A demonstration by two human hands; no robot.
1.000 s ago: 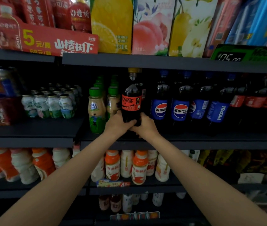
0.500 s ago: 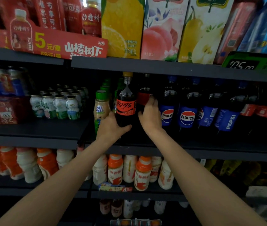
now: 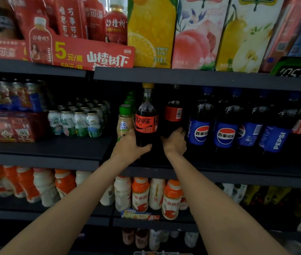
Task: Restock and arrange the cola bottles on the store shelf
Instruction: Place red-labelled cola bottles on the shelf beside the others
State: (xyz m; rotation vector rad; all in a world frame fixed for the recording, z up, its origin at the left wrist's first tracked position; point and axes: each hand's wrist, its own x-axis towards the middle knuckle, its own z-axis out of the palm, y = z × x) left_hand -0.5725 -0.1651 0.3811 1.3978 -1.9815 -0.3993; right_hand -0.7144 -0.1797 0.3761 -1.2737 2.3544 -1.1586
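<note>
Hands split now onto two bottles, where a second ago both clasped the base of one. Left hand [image 3: 130, 148] wrapped round the lower body of the tall dark plastic cola bottle with the red label and yellow cap [image 3: 146, 116], thumb across its front, standing upright on the dark metal middle shelf [image 3: 219, 172], cap just under the shelf above. Right hand [image 3: 175, 142] moved off that bottle and closed round the base of the second dark cola bottle with a red label turned barcode-outward [image 3: 173, 115], which stands just right of the first and slightly deeper.

Meaning for the task, as a judgement: first bottle set in place at the front, second one being brought alongside; turning its label forward probably comes next.

Beyond the right hand: row of dark cola bottles with blue Pepsi labels [image 3: 225, 135], touching shoulder to shoulder, nearest one just beside the right knuckles. Against the left hand: beige drink bottle with a green cap [image 3: 125, 122], touching or nearly touching the first cola bottle; cannot tell which. Risk of nudging it while straightening.

Below both forearms: white bottles with orange caps [image 3: 140, 194] on the lower shelf.
</note>
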